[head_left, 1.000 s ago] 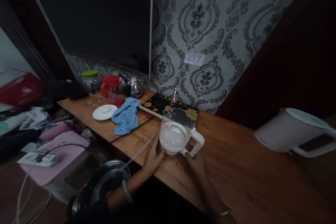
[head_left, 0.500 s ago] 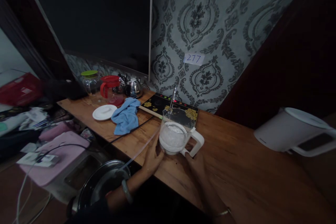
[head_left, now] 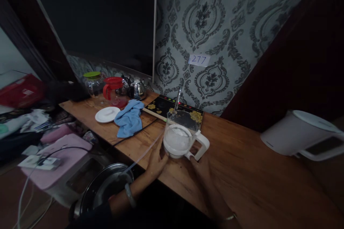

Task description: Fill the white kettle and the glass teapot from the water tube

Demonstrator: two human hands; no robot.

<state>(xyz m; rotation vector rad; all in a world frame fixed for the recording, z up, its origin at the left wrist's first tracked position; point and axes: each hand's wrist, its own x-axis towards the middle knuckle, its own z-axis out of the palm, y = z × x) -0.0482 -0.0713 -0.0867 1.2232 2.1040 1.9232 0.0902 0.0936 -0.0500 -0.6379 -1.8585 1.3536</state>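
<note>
A clear glass jug [head_left: 177, 142] with a white handle [head_left: 202, 146] stands at the near side of the wooden table, below a thin metal spout [head_left: 177, 99]. Its lower part looks whitish and cloudy; whether that is bubbling water cannot be made out. My left hand [head_left: 157, 161] curls against the jug's lower left side, thumb towards the front. With closed fingers my right hand [head_left: 200, 168] holds the lower end of the handle, and its fingers are partly hidden. Right behind the jug lies a black hot plate [head_left: 158, 105] with gold flowers and a lit red light.
A blue cloth [head_left: 130, 120] and white lid [head_left: 107, 115] lie left on the table [head_left: 242, 171]. Behind them stand a red-lidded jug [head_left: 114, 93], a green-lidded jug [head_left: 92, 85] and a metal teapot [head_left: 137, 88]. A white kettle [head_left: 290, 132] is right; a pot [head_left: 87, 189] sits below.
Both hands keep their places on the jug. Apart from a very slight shift of the whole view, nothing visibly differs.
</note>
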